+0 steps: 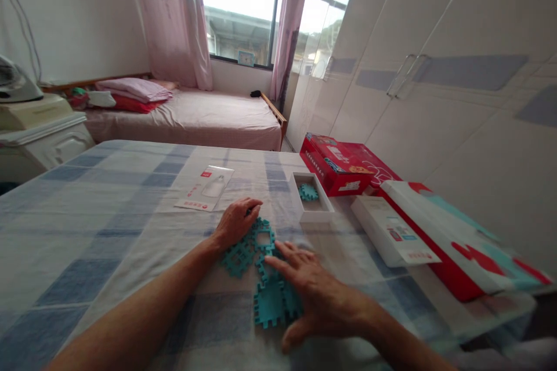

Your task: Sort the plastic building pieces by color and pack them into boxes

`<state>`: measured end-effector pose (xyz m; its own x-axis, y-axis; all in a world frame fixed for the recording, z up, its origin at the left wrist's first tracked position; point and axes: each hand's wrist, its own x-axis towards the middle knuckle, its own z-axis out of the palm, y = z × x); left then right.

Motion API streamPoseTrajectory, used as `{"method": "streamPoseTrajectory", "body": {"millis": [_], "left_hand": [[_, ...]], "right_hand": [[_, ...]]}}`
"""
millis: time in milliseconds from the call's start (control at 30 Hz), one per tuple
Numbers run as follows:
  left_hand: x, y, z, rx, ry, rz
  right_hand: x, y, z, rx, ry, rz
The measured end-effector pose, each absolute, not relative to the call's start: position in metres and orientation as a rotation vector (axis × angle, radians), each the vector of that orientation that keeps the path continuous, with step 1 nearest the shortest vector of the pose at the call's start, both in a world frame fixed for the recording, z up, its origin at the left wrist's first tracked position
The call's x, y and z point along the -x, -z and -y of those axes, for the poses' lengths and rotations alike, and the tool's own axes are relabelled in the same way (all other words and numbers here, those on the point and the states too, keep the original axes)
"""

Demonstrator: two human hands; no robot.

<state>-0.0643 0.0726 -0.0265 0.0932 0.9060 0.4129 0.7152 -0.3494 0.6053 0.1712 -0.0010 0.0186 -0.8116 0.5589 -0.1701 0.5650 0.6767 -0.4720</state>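
Observation:
Several teal foam puzzle pieces (250, 249) with notched edges lie joined on the blue checked tablecloth (100, 226) in front of me. My left hand (236, 221) rests curled on the far pieces, fingertips pressed against one. Fingers stretched flat, my right hand (310, 290) lies over the nearer pieces, partly covering a square teal piece (270, 302). A small white box (312, 199) just beyond holds one more teal piece (308, 191).
A white leaflet (204, 188) lies at the table's middle. Red cartons (343, 165) and a long white and red box (439, 237) line the right edge beside white wardrobe doors. A pink bed (195, 116) and window stand behind.

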Motion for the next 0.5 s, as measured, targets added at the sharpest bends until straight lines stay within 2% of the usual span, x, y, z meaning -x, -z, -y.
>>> {"method": "streamPoseTrajectory", "body": {"millis": [500], "left_hand": [[0.071, 0.034, -0.076, -2.132, -1.095, -1.601]], "right_hand": [[-0.154, -0.004, -0.008, -1.022, -0.048, -3.183]]}}
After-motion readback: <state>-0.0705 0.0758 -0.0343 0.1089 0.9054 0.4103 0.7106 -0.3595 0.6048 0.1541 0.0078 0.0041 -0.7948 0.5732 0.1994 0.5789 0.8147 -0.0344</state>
